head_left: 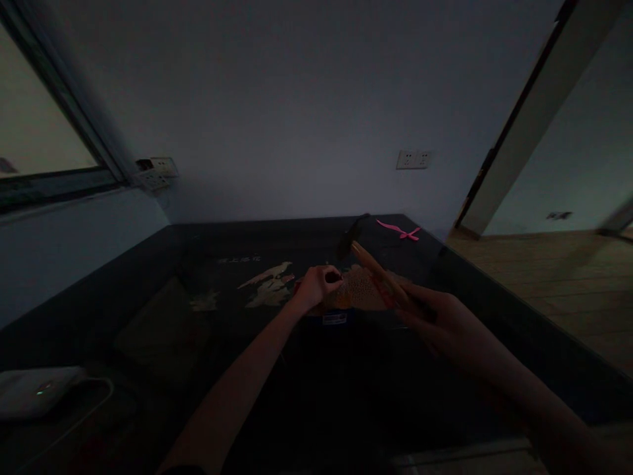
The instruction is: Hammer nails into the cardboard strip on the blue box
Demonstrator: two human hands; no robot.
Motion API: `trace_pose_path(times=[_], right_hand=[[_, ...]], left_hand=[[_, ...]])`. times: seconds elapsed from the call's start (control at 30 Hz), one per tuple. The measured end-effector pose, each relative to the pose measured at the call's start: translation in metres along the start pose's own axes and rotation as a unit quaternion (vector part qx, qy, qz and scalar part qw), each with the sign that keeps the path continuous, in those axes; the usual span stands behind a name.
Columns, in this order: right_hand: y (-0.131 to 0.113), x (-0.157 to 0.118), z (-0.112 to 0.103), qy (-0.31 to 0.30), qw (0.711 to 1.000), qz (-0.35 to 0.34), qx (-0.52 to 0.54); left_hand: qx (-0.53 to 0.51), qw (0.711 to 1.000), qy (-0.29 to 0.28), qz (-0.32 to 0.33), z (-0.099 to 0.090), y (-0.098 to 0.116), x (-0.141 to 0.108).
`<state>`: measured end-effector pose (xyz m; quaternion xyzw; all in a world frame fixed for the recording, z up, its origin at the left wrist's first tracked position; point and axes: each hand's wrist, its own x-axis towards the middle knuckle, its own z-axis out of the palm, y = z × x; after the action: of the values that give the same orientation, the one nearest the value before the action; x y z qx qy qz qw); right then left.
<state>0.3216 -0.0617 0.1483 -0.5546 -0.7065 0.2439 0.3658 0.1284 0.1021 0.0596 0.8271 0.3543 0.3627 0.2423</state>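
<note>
In the dim head view, my right hand (428, 310) is wrapped round the wooden handle of a hammer (376, 267). The hammer's dark head is raised above the dark table, to the upper right of my left hand. My left hand (320, 284) is pinched closed over a small box (335, 319) with a blue front edge and a white label. Whatever my left fingers hold is too small and dark to make out. A patterned orange and pink area shows between my hands.
The dark table (212, 241) has painted bird and flower pictures on its top. A pink ribbon (405, 234) lies near its back right corner. At the front left sits a white device (39, 392) with a cable. Wall sockets (413, 159) are beyond the table.
</note>
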Motion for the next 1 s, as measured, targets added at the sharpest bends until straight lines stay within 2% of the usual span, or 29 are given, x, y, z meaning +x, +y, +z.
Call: trace_pose_path(times=[0.17,0.27,0.43,0.6,0.8,1.0], right_hand=[[0.009,-0.002,0.007,-0.013,0.998,0.031,-0.061],[0.014,-0.004,0.01,-0.017,0.997,0.044,-0.063],[0.014,-0.006,0.01,0.025,0.999,0.016,-0.045],[0.022,-0.007,0.015,-0.005,0.997,0.036,-0.068],[0.018,-0.011,0.015,0.02,0.997,0.035,-0.06],[0.024,-0.011,0.019,-0.014,0.995,0.03,-0.092]], left_hand=[[-0.015,0.999,-0.018,-0.033,0.0,0.0,0.001],[-0.006,0.999,-0.023,-0.043,-0.001,0.0,0.001],[0.0,1.0,-0.011,-0.024,0.0,0.001,0.0],[0.001,0.999,-0.018,-0.036,0.0,-0.002,0.001],[-0.003,0.999,-0.008,-0.046,0.003,-0.005,0.001],[0.03,0.998,-0.018,-0.059,0.001,-0.003,0.001]])
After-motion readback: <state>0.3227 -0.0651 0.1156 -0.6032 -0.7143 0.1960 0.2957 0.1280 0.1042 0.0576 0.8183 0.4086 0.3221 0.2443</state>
